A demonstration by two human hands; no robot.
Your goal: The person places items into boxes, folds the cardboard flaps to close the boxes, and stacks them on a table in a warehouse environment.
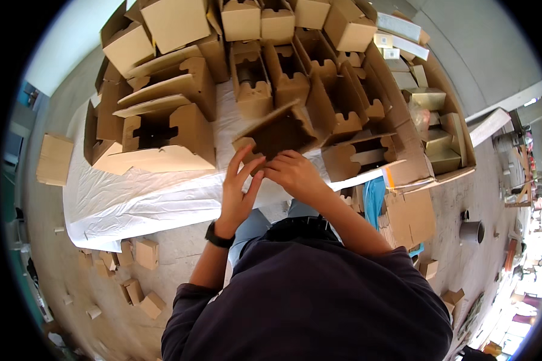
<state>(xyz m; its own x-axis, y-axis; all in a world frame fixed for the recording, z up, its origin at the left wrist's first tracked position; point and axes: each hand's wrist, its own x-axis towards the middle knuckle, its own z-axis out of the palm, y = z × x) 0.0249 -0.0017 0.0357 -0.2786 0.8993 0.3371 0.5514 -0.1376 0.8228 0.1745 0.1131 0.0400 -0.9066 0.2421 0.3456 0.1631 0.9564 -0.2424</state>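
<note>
An open brown cardboard box [276, 133] tilts at the near edge of the white-covered table [144, 195], its inside facing up. My left hand [238, 188] is at the box's near left corner, with fingers stretched and apart and the tips by the cardboard. The fingers of my right hand [296, 175] are bent over the near edge of the same box, pinching it. Part of that edge is hidden behind my fingers. A dark watch [219, 235] sits on my left wrist.
Several open cardboard boxes [193, 135] with notched flaps stand left and behind. To the right, a large carton [467, 153] holds white and gold boxes. Blue plastic [373, 203] hangs by a flat cardboard piece [411, 218]. Small boxes [147, 254] lie on the floor.
</note>
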